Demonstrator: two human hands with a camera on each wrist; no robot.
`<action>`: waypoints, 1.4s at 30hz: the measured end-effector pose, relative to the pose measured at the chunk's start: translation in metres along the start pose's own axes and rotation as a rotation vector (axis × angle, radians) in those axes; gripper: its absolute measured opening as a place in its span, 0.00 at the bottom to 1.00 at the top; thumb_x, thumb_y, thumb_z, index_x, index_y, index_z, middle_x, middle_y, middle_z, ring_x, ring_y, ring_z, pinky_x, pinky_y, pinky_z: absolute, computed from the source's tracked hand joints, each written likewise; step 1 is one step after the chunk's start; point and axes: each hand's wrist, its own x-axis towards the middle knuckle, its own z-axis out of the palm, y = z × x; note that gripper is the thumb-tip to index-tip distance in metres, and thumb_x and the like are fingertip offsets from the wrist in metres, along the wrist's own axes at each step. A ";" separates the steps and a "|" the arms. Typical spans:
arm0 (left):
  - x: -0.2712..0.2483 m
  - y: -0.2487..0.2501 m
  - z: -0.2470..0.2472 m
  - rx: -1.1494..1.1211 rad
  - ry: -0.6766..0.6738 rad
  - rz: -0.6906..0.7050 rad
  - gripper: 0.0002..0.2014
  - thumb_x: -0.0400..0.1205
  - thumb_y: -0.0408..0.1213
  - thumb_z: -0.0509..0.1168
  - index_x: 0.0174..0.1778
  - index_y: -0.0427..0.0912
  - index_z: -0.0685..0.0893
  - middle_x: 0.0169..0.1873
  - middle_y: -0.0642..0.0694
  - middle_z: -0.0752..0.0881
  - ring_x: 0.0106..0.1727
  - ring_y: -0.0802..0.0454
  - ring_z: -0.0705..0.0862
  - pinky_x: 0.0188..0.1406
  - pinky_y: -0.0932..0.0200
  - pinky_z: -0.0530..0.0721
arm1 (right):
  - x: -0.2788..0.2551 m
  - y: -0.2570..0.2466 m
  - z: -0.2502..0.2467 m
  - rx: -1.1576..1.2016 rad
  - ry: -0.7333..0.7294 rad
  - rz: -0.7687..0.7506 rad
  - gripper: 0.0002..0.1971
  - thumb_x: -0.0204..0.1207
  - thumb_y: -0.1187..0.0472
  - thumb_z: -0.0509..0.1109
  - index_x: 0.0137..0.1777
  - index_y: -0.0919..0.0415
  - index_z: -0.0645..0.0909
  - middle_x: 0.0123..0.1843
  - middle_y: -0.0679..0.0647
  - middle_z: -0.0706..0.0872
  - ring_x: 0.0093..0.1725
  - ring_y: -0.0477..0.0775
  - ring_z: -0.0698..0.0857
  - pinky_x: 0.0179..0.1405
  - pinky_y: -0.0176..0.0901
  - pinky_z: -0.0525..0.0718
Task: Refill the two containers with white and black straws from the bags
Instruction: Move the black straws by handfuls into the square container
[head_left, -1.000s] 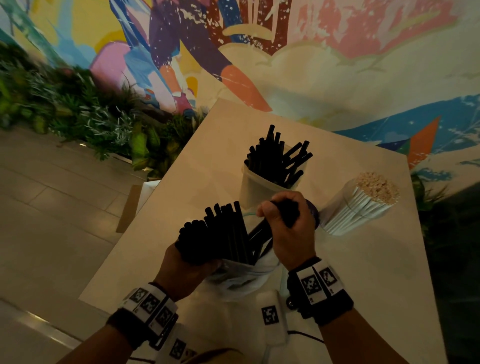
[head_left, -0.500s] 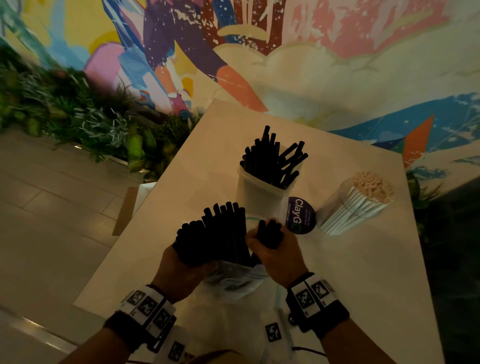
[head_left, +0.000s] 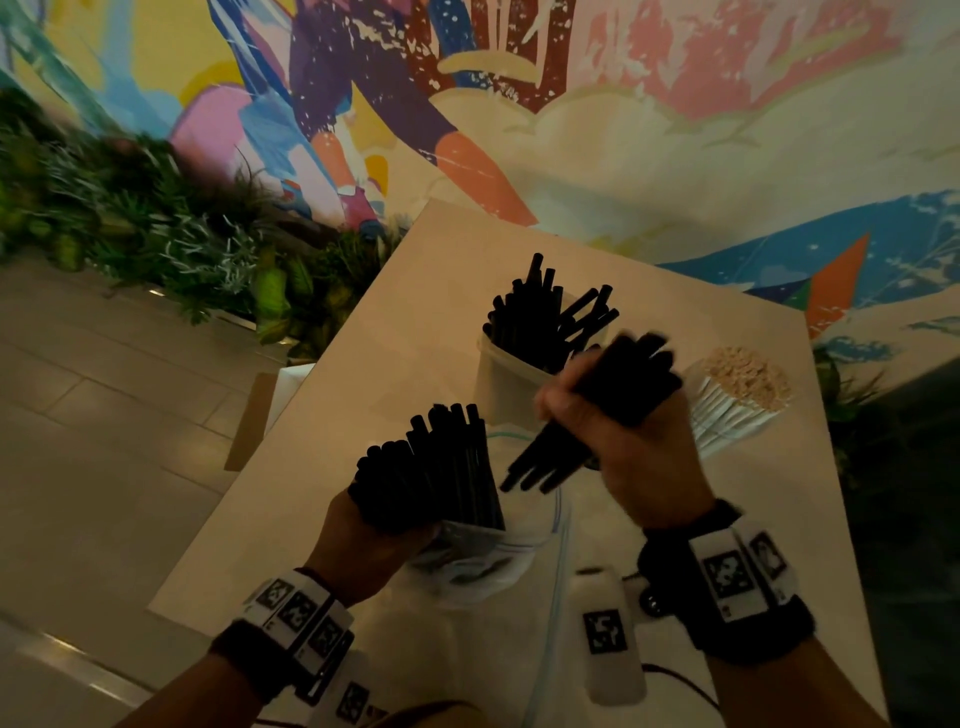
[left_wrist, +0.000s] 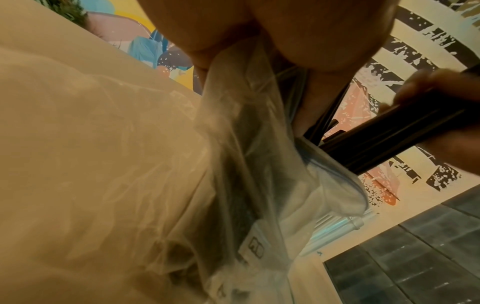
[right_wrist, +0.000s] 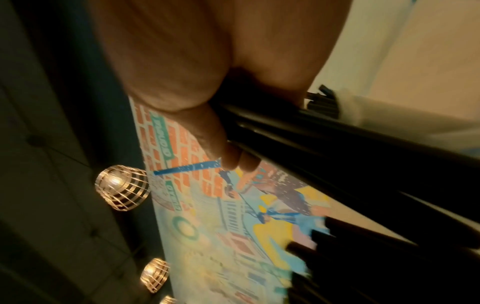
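My left hand (head_left: 371, 540) grips a clear plastic bag (head_left: 470, 561) near its mouth, and a thick bunch of black straws (head_left: 441, 467) sticks up out of it. My right hand (head_left: 631, 441) grips a smaller bundle of black straws (head_left: 597, 410), lifted clear of the bag and tilted up to the right. Just behind that hand stands a white container (head_left: 498, 374) with black straws (head_left: 545, 317) fanning out of it. A clear container of white straws (head_left: 737, 400) lies tilted at the right. In the left wrist view the bag (left_wrist: 259, 164) hangs below my palm.
The beige table (head_left: 415, 322) ends at a left edge with a tiled floor (head_left: 104, 441) and plants (head_left: 156, 228) beyond. A painted wall (head_left: 571, 104) rises behind. A white tagged device (head_left: 605, 639) with a cable lies near my right wrist.
My right hand, which was down at the bag's mouth, has pulled a bundle of black straws out and raised it up and right toward the white container. The left hand has kept its hold.
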 end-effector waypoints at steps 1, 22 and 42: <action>0.000 0.000 -0.001 -0.006 0.009 -0.001 0.19 0.56 0.47 0.79 0.41 0.54 0.84 0.36 0.58 0.87 0.43 0.71 0.85 0.37 0.75 0.82 | 0.006 -0.013 -0.002 -0.003 0.022 -0.052 0.08 0.71 0.68 0.72 0.40 0.52 0.86 0.39 0.57 0.88 0.44 0.59 0.88 0.51 0.53 0.87; -0.003 0.003 -0.003 0.074 0.008 -0.056 0.17 0.65 0.26 0.80 0.42 0.50 0.86 0.41 0.52 0.88 0.44 0.64 0.86 0.38 0.71 0.85 | 0.099 -0.020 -0.003 -0.022 0.348 -0.416 0.13 0.74 0.77 0.71 0.40 0.57 0.78 0.38 0.37 0.88 0.43 0.40 0.87 0.51 0.36 0.83; -0.005 0.011 -0.003 0.040 0.021 -0.045 0.18 0.65 0.27 0.80 0.39 0.52 0.83 0.34 0.57 0.88 0.42 0.71 0.84 0.35 0.75 0.82 | 0.111 0.034 -0.026 -0.600 0.510 -0.209 0.42 0.67 0.38 0.75 0.77 0.53 0.64 0.64 0.53 0.81 0.62 0.52 0.81 0.59 0.46 0.81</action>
